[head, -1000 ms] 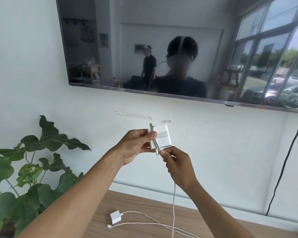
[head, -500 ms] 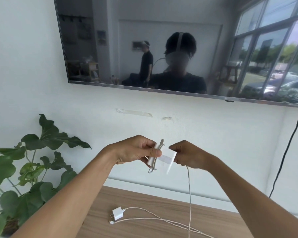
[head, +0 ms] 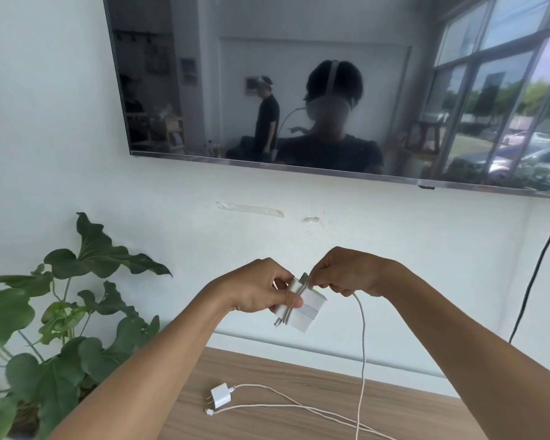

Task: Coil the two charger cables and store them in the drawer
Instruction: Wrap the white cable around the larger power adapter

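I have the large white charger brick (head: 302, 308) held up in the air in front of the wall (head: 77, 154), above the back edge of the wooden tabletop (head: 299, 389). My left hand (head: 261, 289) is closed around the brick's left end, thumb pressed on its front face. My right hand (head: 346, 273) is pinched shut on the brick's cable (head: 362, 338) right at the top of the brick, where a turn of cable crosses it; the rest hangs from that hand down to the tabletop. The second charger, a small white plug (head: 220, 397) with its cable (head: 299, 406), lies flat on the tabletop near the back edge, uncoiled. A leafy plant (head: 61, 312) stands at the left end, and a wall-mounted screen (head: 299, 90) hangs above.
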{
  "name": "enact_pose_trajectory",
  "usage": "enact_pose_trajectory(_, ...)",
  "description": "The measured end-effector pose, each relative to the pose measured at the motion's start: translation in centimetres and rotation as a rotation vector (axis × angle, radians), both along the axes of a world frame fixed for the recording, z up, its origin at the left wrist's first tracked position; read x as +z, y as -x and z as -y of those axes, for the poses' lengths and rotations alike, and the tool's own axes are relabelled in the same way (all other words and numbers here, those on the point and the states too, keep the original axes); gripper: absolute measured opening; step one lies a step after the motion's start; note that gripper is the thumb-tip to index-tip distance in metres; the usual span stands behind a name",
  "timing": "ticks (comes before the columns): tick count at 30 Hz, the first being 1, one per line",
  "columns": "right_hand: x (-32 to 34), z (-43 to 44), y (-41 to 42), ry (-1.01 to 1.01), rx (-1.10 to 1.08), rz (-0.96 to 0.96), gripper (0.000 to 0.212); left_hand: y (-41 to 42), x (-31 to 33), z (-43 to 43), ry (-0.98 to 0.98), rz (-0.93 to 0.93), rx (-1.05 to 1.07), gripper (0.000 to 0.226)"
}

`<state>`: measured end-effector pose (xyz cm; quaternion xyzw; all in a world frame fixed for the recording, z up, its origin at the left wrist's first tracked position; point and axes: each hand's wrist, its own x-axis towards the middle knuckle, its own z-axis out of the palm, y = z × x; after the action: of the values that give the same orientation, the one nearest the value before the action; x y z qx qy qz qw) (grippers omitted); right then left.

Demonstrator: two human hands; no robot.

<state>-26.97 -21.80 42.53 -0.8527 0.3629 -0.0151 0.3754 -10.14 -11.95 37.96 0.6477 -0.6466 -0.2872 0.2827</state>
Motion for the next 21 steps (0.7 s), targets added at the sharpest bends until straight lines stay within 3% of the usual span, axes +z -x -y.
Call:
enact_pose_trajectory(5,-0.9,-0.5,-0.7,0.132,-0.122,0.124,0.019,0.1,-0.3,0.3,0.079,-0.029,0.132,0.020)
enact_pose_trajectory(7,-1.2,-0.7,-0.9,0.248,-0.146,0.190,0.027,0.3,-0.6,0.6,0.129,-0.133,0.206,0.021)
enact_pose_trajectory(14,-2.9,-2.9,-1.2,0.734,-0.127,0.411,0.024,0.8,-0.6,1.3,0.185,-0.570,0.318,0.021)
enact_pose_trajectory(21,-5.4,-3.3,-1.6,0.669,-0.117,0.633,0.022,0.8,-0.7,1.8,0.155,-0.870,0.441,0.030)
